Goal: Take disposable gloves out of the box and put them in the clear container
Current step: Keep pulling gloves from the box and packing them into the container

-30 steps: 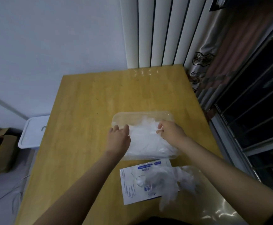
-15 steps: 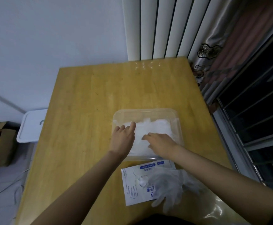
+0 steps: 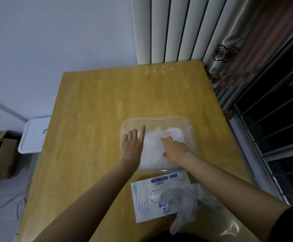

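At nine o'clock, off the table, sat a brown cardboard carton (image 3: 2,154) and, closer in, a white bin (image 3: 32,137) just beside the edge of the wooden table (image 3: 98,102). My left hand (image 3: 131,145) lay released over the nine o'clock wall of the clear container (image 3: 157,118). Its fingers were straight, the forefinger stretched toward twelve o'clock, and it grasped nothing. The container stood near the middle of the table and was filled with a crumpled white heap of disposable gloves (image 3: 166,135). My right hand (image 3: 175,149) lay palm down on that heap toward the container's five o'clock corner. Its fingers were spread flat and pointed toward ten o'clock, pressing the gloves and curling round none of them. At six o'clock of the container, just beside its near wall, lay the flat white glove box (image 3: 144,198) with blue print. A bunch of loose gloves (image 3: 184,205), thin and translucent, spilled across its right half and trailed toward five o'clock. Past the table's three o'clock edge hung a patterned curtain (image 3: 229,55) beside a dark window (image 3: 281,119).
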### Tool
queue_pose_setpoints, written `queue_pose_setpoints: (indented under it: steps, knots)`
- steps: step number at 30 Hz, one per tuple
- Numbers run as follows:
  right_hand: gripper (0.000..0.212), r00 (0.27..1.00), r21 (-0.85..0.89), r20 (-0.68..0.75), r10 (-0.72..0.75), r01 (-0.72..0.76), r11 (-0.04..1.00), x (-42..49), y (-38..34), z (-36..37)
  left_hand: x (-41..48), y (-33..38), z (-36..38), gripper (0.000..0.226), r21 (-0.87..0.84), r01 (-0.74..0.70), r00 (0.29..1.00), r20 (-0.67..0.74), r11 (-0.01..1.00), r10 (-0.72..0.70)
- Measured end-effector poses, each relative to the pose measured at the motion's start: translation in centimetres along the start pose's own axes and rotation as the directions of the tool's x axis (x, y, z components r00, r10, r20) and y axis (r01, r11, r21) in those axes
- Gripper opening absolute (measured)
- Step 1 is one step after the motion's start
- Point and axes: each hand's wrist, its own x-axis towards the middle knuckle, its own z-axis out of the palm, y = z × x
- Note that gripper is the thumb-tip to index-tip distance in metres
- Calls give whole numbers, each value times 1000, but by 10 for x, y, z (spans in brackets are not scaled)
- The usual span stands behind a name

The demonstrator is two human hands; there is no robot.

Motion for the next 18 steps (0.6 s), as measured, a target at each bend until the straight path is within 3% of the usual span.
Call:
queue_pose_setpoints:
  steps: [2,5,8,11,14,16,18]
  knots:
    - [47,1000,-38,-13,-8,7,999,-4,0,-5,2,0,-5,78,-92,12,992,-125,996,-24]
    - [30,990,-177,-127,-55,32,984,-13,-6,-13,5,-2,1,52,-156,-105,914,-405,982,33]
    - [26,959,-185,-255,-125,78,980,-21,-14,-18,2,-3,-4,44,-195,-204,865,-494,959,83]
    - [34,921,-45,-336,-196,192,980,-24,-21,-17,2,-4,-1,37,-239,-288,838,-532,927,123]
    - [39,888,29,-371,-272,304,952,-19,-19,-16,11,-4,2,38,-276,-314,891,-416,908,182]
    - [40,874,-24,-373,-312,327,945,-9,-15,-14,18,-2,7,46,-315,-295,948,-215,902,235]
    - [43,890,-85,-335,-309,298,951,-1,-12,-12,24,-1,15,59,-296,-264,962,-8,918,274]
